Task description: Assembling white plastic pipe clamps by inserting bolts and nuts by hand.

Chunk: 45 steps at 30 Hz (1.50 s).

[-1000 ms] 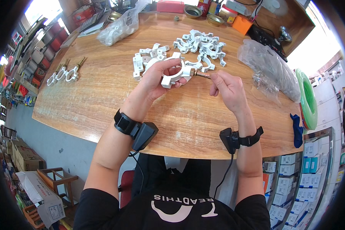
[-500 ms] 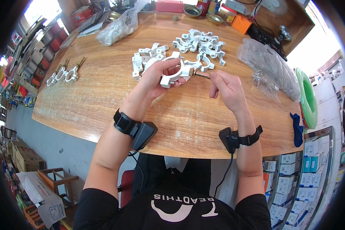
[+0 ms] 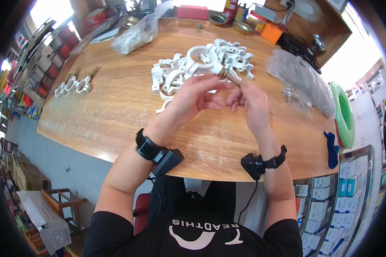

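Observation:
A white pipe clamp (image 3: 196,66) on a brass-coloured threaded bolt is held up over the table, tilted, its ring pointing away to the upper left. My right hand (image 3: 254,103) pinches the bolt's free end between thumb and fingers. Just below the clamp, my left hand (image 3: 197,95) has its fingers stretched out and apart, with nothing seen in them; its fingertips come close to my right fingers. Behind the hands lies a heap of white clamp halves (image 3: 172,76), and another pile of white clamp parts (image 3: 240,58) sits farther right, partly hidden by the held clamp.
Several finished-looking clamps with bolts (image 3: 83,84) lie at the table's left. A clear plastic bag (image 3: 137,36) is at the back left, another bag (image 3: 302,77) at the right beside a green coil (image 3: 344,113). Bowls (image 3: 218,18) and an orange box (image 3: 271,35) line the far edge.
My left hand has let go of the clamp and its fingers have straightened. The clamp has swung up and away, now held by its bolt in my right hand.

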Each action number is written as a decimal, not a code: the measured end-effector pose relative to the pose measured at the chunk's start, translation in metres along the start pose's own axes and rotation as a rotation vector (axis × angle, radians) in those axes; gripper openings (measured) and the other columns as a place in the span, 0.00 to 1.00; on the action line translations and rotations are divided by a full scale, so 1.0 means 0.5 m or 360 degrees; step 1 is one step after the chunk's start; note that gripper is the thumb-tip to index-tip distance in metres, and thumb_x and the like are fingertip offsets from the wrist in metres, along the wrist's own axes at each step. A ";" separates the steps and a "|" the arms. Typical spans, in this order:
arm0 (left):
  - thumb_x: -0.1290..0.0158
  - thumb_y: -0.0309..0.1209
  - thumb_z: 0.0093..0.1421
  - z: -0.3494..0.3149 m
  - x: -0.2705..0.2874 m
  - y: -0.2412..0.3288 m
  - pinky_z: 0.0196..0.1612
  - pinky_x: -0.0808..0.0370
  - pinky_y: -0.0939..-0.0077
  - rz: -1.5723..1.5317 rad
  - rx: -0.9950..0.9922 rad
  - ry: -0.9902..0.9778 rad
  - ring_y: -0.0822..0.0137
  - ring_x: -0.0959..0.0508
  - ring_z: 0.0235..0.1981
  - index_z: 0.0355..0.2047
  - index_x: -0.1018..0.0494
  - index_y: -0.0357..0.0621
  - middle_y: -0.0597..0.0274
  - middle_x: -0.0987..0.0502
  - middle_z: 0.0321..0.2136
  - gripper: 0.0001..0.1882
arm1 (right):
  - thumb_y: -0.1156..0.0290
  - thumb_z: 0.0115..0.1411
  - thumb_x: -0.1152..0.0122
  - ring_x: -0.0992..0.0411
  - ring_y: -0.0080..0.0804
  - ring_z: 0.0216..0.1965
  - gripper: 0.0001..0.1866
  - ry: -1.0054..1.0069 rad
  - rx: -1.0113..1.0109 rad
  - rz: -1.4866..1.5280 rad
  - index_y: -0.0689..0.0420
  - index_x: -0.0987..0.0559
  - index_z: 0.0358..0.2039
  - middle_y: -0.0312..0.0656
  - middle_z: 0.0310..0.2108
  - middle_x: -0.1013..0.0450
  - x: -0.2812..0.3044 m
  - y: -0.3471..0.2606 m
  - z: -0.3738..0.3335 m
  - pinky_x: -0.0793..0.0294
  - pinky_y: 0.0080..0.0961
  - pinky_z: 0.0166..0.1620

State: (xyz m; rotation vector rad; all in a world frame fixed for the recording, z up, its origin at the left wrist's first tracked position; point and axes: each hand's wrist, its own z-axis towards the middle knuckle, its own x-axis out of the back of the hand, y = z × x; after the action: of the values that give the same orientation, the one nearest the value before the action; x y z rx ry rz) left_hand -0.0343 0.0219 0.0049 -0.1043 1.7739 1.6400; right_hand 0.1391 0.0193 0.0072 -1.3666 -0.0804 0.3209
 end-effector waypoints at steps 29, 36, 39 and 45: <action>0.62 0.29 0.59 -0.199 0.387 0.205 0.32 0.28 0.73 -0.0454 -0.0368 0.1325 0.65 0.27 0.27 0.31 0.35 0.35 0.50 0.28 0.33 0.09 | 0.72 0.57 0.52 0.34 0.18 0.20 0.08 -0.0588 0.0000 -0.0880 0.64 0.28 0.27 0.38 0.21 0.29 -0.009 0.012 -0.022 0.34 0.14 0.24; 0.57 0.28 0.54 -0.262 0.454 0.232 0.28 0.29 0.72 -0.0184 -0.0237 0.1485 0.65 0.30 0.23 0.25 0.34 0.35 0.51 0.27 0.27 0.08 | 0.71 0.54 0.49 0.34 0.19 0.20 0.07 -0.0647 -0.0124 -0.1005 0.63 0.27 0.27 0.36 0.20 0.29 -0.010 0.017 -0.033 0.34 0.16 0.25; 0.58 0.28 0.54 -0.285 0.483 0.242 0.30 0.28 0.71 -0.0110 -0.0185 0.1448 0.67 0.30 0.23 0.25 0.34 0.35 0.52 0.28 0.27 0.08 | 0.72 0.54 0.48 0.34 0.19 0.21 0.07 -0.0716 -0.0090 -0.1112 0.63 0.27 0.28 0.36 0.20 0.30 -0.007 0.014 -0.034 0.35 0.16 0.25; 0.62 0.30 0.58 -0.279 0.485 0.229 0.37 0.28 0.69 -0.0160 -0.0155 0.1420 0.66 0.28 0.28 0.34 0.35 0.34 0.52 0.27 0.31 0.11 | 0.71 0.52 0.47 0.34 0.21 0.21 0.07 -0.0693 -0.0133 -0.1207 0.62 0.26 0.28 0.37 0.20 0.30 -0.011 0.012 -0.026 0.35 0.18 0.25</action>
State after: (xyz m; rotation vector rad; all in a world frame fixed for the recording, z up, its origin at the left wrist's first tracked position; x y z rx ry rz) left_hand -0.3335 0.0141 -0.0364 -1.0946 2.2458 1.7295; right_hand 0.1358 0.0065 -0.0004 -1.2310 -0.9555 -0.0344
